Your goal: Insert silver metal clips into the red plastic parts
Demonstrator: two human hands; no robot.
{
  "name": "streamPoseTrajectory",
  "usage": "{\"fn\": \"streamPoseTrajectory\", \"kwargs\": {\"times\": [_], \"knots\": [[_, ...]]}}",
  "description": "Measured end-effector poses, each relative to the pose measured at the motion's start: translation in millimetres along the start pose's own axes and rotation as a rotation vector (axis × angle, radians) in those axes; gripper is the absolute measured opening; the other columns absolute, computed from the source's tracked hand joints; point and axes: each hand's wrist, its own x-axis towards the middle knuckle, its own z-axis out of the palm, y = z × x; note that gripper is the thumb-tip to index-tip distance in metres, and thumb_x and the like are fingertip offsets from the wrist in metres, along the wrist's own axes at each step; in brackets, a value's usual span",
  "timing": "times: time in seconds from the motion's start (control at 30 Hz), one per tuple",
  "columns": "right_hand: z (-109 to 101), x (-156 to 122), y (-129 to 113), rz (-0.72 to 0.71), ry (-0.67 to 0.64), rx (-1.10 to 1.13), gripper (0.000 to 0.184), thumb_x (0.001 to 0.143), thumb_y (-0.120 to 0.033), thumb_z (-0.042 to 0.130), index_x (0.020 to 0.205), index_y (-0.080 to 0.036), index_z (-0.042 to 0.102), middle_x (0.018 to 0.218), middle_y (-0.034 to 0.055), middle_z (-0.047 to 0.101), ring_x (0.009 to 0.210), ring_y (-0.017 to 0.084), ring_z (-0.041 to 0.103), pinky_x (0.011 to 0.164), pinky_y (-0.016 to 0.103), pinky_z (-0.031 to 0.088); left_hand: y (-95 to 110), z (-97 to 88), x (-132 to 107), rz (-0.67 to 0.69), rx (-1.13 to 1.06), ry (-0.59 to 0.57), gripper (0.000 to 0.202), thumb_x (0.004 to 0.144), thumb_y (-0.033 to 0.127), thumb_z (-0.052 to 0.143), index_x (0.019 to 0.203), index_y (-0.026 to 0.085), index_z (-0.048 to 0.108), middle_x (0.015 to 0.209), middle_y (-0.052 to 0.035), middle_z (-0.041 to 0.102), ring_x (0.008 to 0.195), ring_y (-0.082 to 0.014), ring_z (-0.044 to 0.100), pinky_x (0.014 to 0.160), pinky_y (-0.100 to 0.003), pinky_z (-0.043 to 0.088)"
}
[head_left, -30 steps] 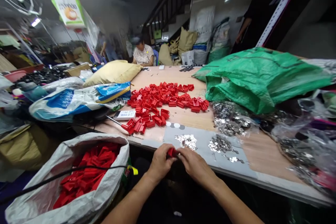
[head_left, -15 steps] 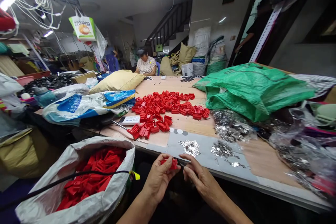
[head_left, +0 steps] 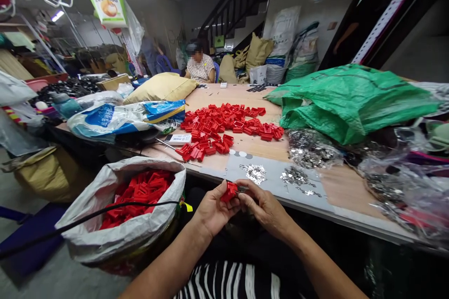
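The left hand (head_left: 213, 208) pinches a small red plastic piece (head_left: 229, 191) between thumb and fingers, just below the near edge of the surface (head_left: 343, 191). The right hand (head_left: 266, 208) meets it, fingertips closed against the piece. Small silver parts (head_left: 256, 173) lie just beyond.

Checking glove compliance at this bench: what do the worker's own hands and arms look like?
Both are uncovered: the left hand and right hand wear no gloves, and no ring, watch or bracelet shows. The left forearm and right forearm are bare with no sleeve in view. A black-and-white striped garment shows between them.
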Motion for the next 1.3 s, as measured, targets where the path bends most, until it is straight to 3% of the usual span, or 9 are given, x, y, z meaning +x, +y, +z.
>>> {"fn": "streamPoseTrajectory", "kwargs": {"times": [0.3,0.4,0.53,0.67,0.77,0.9,1.13,1.3], "knots": [[-1.1,0.4,2.8,-0.001,0.048,-0.062,0.026,0.095,-0.033,0.045,0.117,-0.023,0.055,0.076,-0.0001,0.066,0.067,0.017,0.061,0.067,0.026,0.046,-1.0,4.9,-0.1,-0.025,-0.034,0.012,0.026,0.088,0.031,0.056,0.08,0.009,0.066,0.066,-0.0045,0.068,0.056,-0.0115,0.061,0.083,-0.034,0.052],[-0.1,3.5,6.2,-0.007,0.12,-0.051,0.023,0.096,-0.036,0.042,0.101,-0.022,0.06,0.072,-0.0002,0.063,0.064,0.016,0.058,0.063,0.025,0.044,-2.4,5.4,0.2,-0.043,-0.012,-0.005,0.027,0.089,0.03,0.055,0.083,0.007,0.067,0.07,-0.0073,0.07,0.055,-0.0108,0.061,0.081,-0.031,0.052],[0.5,8.5,8.8,0.015,0.176,0.057,0.033,0.097,-0.042,0.038,0.086,-0.02,0.06,0.062,-0.0015,0.055,0.057,0.015,0.05,0.056,0.024,0.041,-2.8,5.1,1.5,-0.087,-0.014,-0.037,0.03,0.088,0.033,0.056,0.087,0.005,0.067,0.073,-0.0094,0.07,0.055,-0.0097,0.061,0.08,-0.029,0.052],[2.8,8.8,8.7,0.031,0.103,0.147,0.026,0.094,-0.043,0.047,0.095,-0.02,0.059,0.07,-0.0019,0.056,0.063,0.015,0.052,0.06,0.024,0.042,-2.7,2.3,3.5,-0.041,-0.019,-0.027,0.024,0.086,0.031,0.06,0.086,0.008,0.066,0.075,-0.0074,0.071,0.058,-0.0105,0.063,0.078,-0.029,0.052],[7.4,7.2,10.5,0.029,0.075,0.08,0.02,0.088,-0.038,0.058,0.097,-0.021,0.056,0.07,-0.0031,0.054,0.063,0.014,0.05,0.058,0.023,0.04,-7.2,-0.3,3.0,0.035,-0.023,-0.008,0.019,0.082,0.029,0.066,0.084,0.011,0.065,0.079,-0.0057,0.071,0.066,-0.0118,0.066,0.077,-0.028,0.052],[14.9,11.0,11.3,-0.035,0.084,-0.033,0.012,0.088,-0.028,0.057,0.099,-0.022,0.055,0.071,-0.0032,0.055,0.063,0.014,0.049,0.06,0.024,0.039,-12.6,-4.6,-1.9,0.158,-0.045,0.008,0.015,0.077,0.028,0.071,0.08,0.016,0.063,0.08,-0.0022,0.07,0.07,-0.0114,0.065,0.077,-0.028,0.051],[23.4,37.6,-4.8,-0.076,0.04,0.011,0.02,0.085,-0.025,0.061,0.105,-0.023,0.056,0.07,-0.0038,0.056,0.062,0.014,0.05,0.061,0.024,0.04,5.8,-11.6,-11.3,0.203,-0.123,-0.022,0.023,0.078,0.034,0.069,0.091,0.016,0.064,0.096,-0.007,0.071,0.085,-0.0149,0.066,0.09,-0.034,0.049],[32.9,44.0,-2.8,-0.041,0.038,0.085,0.027,0.085,-0.027,0.061,0.111,-0.023,0.054,0.065,-0.0058,0.05,0.058,0.013,0.046,0.057,0.023,0.038,11.9,-17.5,-13.1,0.207,-0.15,-0.034,0.022,0.081,0.036,0.066,0.091,0.017,0.064,0.094,-0.007,0.071,0.085,-0.0152,0.066,0.089,-0.035,0.049]]}}
